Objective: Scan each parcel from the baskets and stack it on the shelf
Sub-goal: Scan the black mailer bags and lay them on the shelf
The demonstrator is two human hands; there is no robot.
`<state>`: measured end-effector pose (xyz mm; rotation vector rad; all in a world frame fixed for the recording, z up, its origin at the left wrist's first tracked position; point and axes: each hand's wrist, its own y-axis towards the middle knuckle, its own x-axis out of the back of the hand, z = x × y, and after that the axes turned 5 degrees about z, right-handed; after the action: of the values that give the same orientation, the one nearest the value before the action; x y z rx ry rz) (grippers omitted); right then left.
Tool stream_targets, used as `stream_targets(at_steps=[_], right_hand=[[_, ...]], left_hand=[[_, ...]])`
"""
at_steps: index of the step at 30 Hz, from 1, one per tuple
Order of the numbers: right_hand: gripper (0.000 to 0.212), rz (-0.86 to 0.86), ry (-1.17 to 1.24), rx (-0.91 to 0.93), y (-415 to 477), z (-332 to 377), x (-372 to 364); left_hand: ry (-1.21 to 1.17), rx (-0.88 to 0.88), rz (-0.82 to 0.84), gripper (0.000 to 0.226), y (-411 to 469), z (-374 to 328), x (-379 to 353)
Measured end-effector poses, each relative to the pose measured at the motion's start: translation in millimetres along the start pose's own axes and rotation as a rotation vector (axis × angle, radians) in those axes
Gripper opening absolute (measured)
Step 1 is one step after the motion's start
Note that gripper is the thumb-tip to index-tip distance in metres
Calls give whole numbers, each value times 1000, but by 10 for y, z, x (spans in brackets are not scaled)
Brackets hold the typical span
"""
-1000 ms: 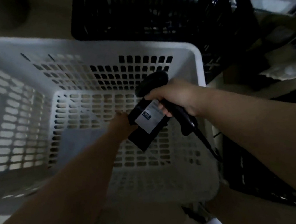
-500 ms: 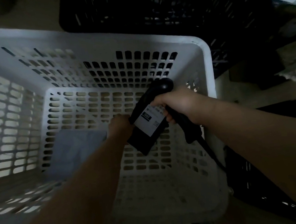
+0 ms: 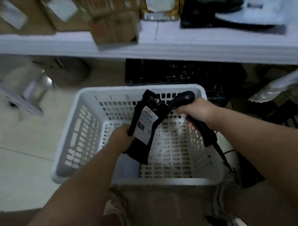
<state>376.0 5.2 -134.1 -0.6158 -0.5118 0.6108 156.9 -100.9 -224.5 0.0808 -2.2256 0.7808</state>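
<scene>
left grip clamped on lower edge of black parcel, label turned up – likely for reading | right grip curled round scanner handle, head just beside parcel's top | parcel held above white basket, grey packet lying inside | shelf beyond, boxes on it – stacking not yet done, probably next
</scene>
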Motion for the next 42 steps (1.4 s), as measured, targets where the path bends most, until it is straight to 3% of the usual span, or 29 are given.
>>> stream_targets(at_steps=[4,8,11,16,20,23,29,31,35,42], right_hand=[[15,-19,39,159,-487,261,-90],[11,-116,82,382,-872,426,-89],[27,-142,198,549,-1089,542,-10],[41,-71,426,620,-1152,687,43],[26,-155,437,679,-1165,798,115],[30,-212,338,720,-1160,790,190],[28,-277,172,809,-1166,775,144],[38,-347,147,835,-1189,781,123],[19,-367,157,847,-1316,764,90],[22,-378,183,855,-1443,734,66]], left_hand=[[3,-105,-128,3,-543,-163,463],[-303,-258,-165,22,-1033,-456,791],[-473,-366,-172,4,-1230,-662,980],[-751,-500,-145,12,-1299,-1008,1123],[-821,-500,-45,22,-1238,-1234,1180],[-882,-484,-28,24,-1167,-1336,1211],[-920,-418,-188,20,-1050,-1425,1121],[-947,-429,-224,22,-1052,-1467,1103],[-997,-434,-251,22,-1057,-1491,1074],[-1008,-453,-256,22,-1051,-1517,1015]])
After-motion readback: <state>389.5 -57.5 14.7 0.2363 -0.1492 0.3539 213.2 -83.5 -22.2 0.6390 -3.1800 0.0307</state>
